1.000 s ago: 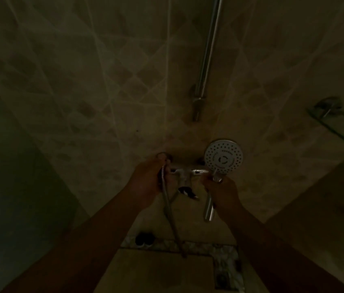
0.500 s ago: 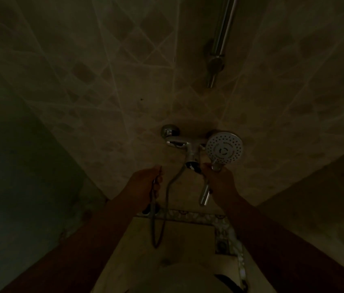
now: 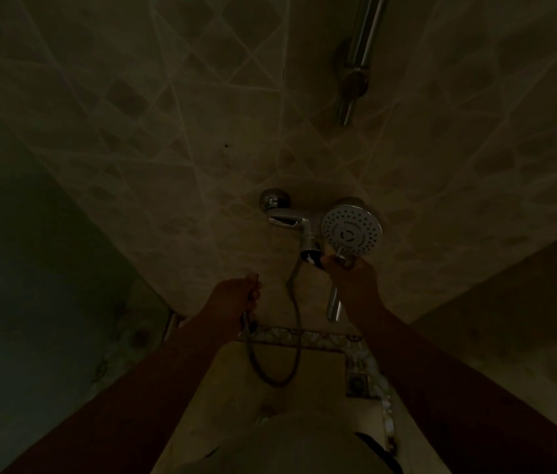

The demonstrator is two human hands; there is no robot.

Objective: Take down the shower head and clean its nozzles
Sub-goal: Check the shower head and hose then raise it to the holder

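Observation:
The scene is very dim. A round chrome shower head [image 3: 351, 231] faces me, its dotted nozzle face in full view. My right hand [image 3: 350, 280] grips its handle just below the face; the handle's lower end sticks out beneath the hand. My left hand [image 3: 236, 297] is closed on the metal shower hose [image 3: 272, 378], which hangs in a loop down to the floor and rises to the chrome wall mixer tap [image 3: 289, 218] left of the shower head.
A vertical chrome slide rail [image 3: 361, 46] with its lower bracket runs up the tiled wall above the tap. Tiled walls meet in a corner at the right. A patterned tile border [image 3: 308, 336] edges the floor below. A glass panel stands at the left.
My view has tilted down and both hands have dropped below the tap. The left hand came off the tap area, sliding down the hose, which now hangs in a loop.

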